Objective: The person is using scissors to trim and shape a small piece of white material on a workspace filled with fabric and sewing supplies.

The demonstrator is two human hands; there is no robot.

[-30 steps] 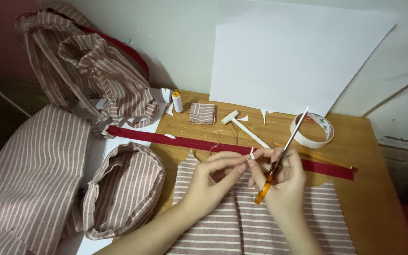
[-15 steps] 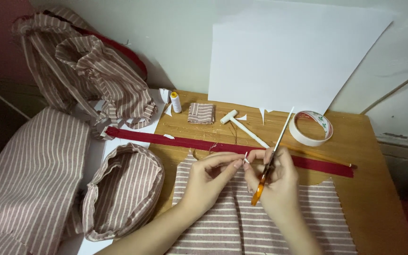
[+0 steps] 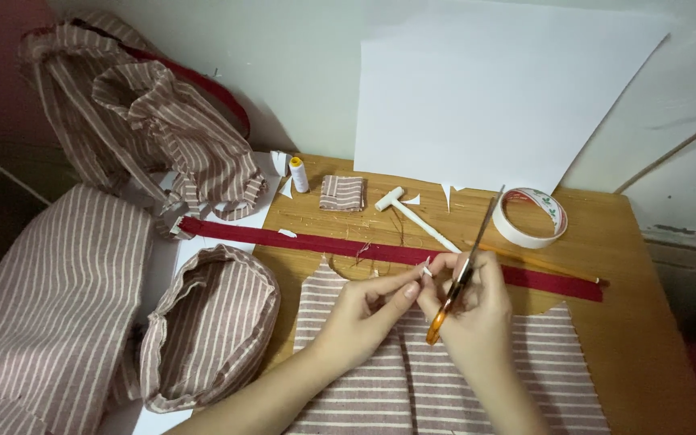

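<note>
Head view — we are at a trimming step over the long dark-red zipper tape (image 3: 283, 240).
Our right hand (image 3: 477, 310) grips orange-handled steel scissors (image 3: 462, 272); our left hand (image 3: 364, 310) pinches a tiny white scrap (image 3: 426, 271) — next we need a small, steady snip, judging by this.

I am seeing a roll of white tape (image 3: 529, 216) lying at two o'clock on the tabletop (image 3: 654, 338), with a small white mallet (image 3: 412, 214) resting at twelve. A thread spool (image 3: 298, 174) is standing at eleven beside a folded striped swatch (image 3: 341, 192). A white paper sheet (image 3: 493, 89) is leaning behind, and a striped bag (image 3: 207, 330) is sitting at nine.
</note>
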